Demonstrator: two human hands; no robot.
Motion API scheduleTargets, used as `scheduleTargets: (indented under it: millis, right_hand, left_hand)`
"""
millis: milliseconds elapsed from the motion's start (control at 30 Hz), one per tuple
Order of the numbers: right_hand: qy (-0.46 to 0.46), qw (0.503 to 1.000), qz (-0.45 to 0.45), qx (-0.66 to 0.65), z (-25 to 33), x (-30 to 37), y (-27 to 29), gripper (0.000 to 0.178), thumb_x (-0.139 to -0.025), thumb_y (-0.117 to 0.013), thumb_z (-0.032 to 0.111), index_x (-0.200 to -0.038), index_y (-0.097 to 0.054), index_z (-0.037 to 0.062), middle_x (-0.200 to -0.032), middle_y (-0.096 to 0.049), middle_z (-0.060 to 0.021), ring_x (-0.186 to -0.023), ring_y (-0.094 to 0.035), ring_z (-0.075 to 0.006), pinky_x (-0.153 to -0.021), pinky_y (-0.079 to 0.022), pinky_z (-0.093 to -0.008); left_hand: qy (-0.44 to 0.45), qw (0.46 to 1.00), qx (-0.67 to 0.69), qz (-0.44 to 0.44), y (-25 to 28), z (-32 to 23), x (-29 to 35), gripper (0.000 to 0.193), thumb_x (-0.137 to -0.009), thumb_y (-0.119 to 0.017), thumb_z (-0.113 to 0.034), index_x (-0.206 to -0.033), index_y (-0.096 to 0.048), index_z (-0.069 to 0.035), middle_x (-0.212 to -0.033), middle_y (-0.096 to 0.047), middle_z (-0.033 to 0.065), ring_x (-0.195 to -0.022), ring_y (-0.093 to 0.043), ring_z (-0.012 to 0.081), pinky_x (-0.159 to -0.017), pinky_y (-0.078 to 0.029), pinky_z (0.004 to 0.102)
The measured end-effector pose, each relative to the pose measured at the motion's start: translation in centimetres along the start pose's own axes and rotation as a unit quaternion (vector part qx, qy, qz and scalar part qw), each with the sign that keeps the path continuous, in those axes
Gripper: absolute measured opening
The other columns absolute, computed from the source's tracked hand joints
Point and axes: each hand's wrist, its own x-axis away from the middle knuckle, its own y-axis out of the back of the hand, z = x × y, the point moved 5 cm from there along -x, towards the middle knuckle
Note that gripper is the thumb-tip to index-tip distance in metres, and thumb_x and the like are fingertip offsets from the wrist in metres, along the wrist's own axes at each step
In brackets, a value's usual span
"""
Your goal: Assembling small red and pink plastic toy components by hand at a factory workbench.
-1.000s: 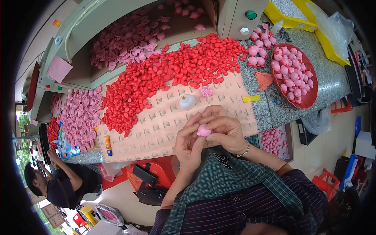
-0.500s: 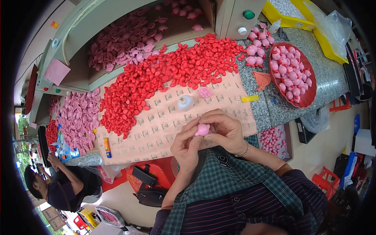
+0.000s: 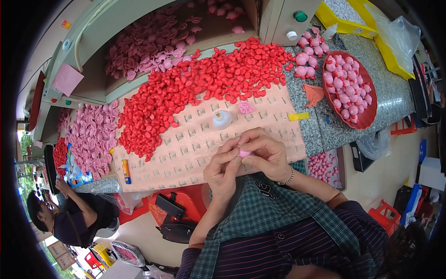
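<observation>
The pink piece (image 3: 244, 153) is held between both hands at the centre of the frame, just above the apron. Half a second ago its rounded body lay largely exposed; now the fingers (image 3: 254, 135) have closed over it and only a small part shows. This suggests pressing or shaping by the fingertips, although the contact itself is hidden. The left hand (image 3: 220, 176) grips from the left with thumb and fingers drawn narrow; the right hand (image 3: 272, 158) grips likewise from the right.

Above the hands, on the pale pink mat (image 3: 186, 160), stand a translucent bottle (image 3: 222, 120) and, near it, a flat pink piece (image 3: 245, 108); neither has visibly been disturbed. Red pieces (image 3: 200, 79) are heaped across the upper centre. At upper right, a red bowl (image 3: 370, 118) of pink-and-red balls rests on the speckled desk (image 3: 392, 88), likewise unchanged.
</observation>
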Motion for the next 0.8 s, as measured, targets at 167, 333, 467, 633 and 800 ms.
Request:
scheduleTargets:
  millis: [167,333,467,633,800]
  right_hand:
    - [-0.014,1.000,-0.010,0.000,-0.3,0.2,0.1,0.027,-0.084,-0.064,-0.012,-0.109,-0.062,-0.0012,-0.119,-0.052,-0.0116,-0.110,-0.057,-0.0176,-0.092,-0.050,-0.0293]
    - [-0.028,0.999,-0.013,-0.037,0.1,-0.3,-0.1,0.026,-0.086,-0.063,-0.011,-0.111,-0.060,-0.0022,-0.121,-0.052,-0.0117,-0.111,-0.057,-0.0180,-0.092,-0.050,-0.0296]
    - [-0.048,0.997,-0.021,-0.059,-0.3,-0.5,0.0,0.024,-0.088,-0.062,-0.009,-0.112,-0.060,-0.0028,-0.122,-0.052,-0.0123,-0.111,-0.057,-0.0175,-0.093,-0.048,-0.0299]
    - [-0.040,0.996,-0.035,-0.072,-0.8,-0.4,-0.2,0.025,-0.088,-0.060,-0.008,-0.113,-0.059,-0.0025,-0.121,-0.053,-0.0130,-0.110,-0.056,-0.0168,-0.094,-0.048,-0.0302]
    - [-0.035,0.995,-0.057,-0.068,-1.1,-0.2,-0.4,0.025,-0.088,-0.057,-0.009,-0.112,-0.059,-0.0025,-0.120,-0.053,-0.0132,-0.110,-0.056,-0.0167,-0.094,-0.048,-0.0302]
  left_hand:
    - [0.015,1.000,0.000,0.001,-0.1,0.0,-0.1,0.018,-0.090,-0.061,0.008,-0.107,-0.063,0.003,-0.129,-0.059,0.0247,-0.122,-0.056,0.0280,-0.104,-0.044,0.0386]
    - [0.019,1.000,0.004,-0.008,0.3,0.3,-0.2,0.018,-0.090,-0.061,0.008,-0.107,-0.063,0.003,-0.130,-0.058,0.0248,-0.122,-0.056,0.0277,-0.104,-0.044,0.0388]
    - [0.023,0.999,0.029,-0.029,0.5,0.5,0.0,0.019,-0.090,-0.062,0.009,-0.108,-0.064,0.003,-0.131,-0.058,0.0247,-0.120,-0.057,0.0274,-0.103,-0.046,0.0378]
    - [0.003,1.000,-0.014,-0.024,0.2,0.3,-0.2,0.019,-0.088,-0.064,0.009,-0.106,-0.066,0.004,-0.131,-0.058,0.0248,-0.119,-0.058,0.0269,-0.099,-0.048,0.0361]
    - [0.002,0.999,-0.050,-0.020,0.2,0.2,-0.2,0.019,-0.088,-0.064,0.010,-0.105,-0.067,0.004,-0.131,-0.057,0.0251,-0.120,-0.058,0.0271,-0.100,-0.048,0.0363]
